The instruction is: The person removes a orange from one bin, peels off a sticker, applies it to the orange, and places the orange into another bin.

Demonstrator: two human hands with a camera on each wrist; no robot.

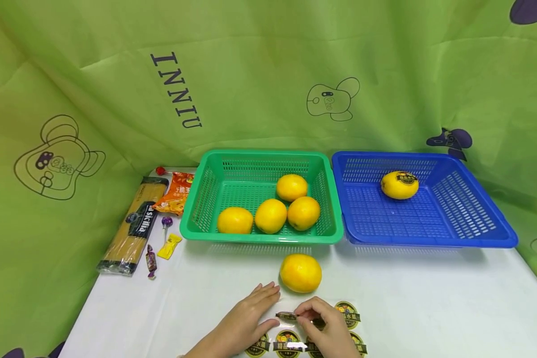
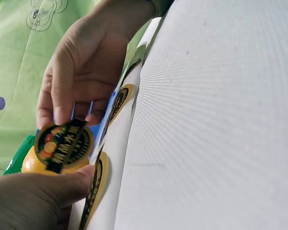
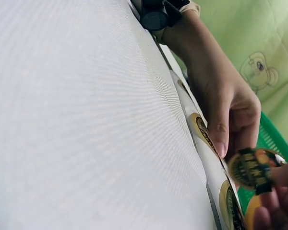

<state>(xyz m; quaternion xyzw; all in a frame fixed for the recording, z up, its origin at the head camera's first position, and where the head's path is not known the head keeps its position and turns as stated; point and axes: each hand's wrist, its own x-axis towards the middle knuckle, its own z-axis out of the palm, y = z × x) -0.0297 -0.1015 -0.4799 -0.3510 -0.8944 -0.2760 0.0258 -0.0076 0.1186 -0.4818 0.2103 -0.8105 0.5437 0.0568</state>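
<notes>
Lower centre of the head view: my right hand (image 1: 328, 328) pinches a round black-and-gold sticker (image 1: 287, 316) by its edge. My left hand (image 1: 246, 320), fingers extended, lies at a pale, flat sheet of matching stickers (image 1: 280, 327). Just above, a plump yellow-orange fruit (image 1: 301, 273) sits on the white surface (image 1: 407, 298).

The left hand (image 1: 252, 314) and right hand (image 1: 325, 328) are bare. Above the left one, a chunky black device (image 3: 155, 19) with a rounded end sits against a pale cream cuff (image 3: 192, 7). Above the right, a dark greenish sleeve (image 2: 161, 6) shows.
</notes>
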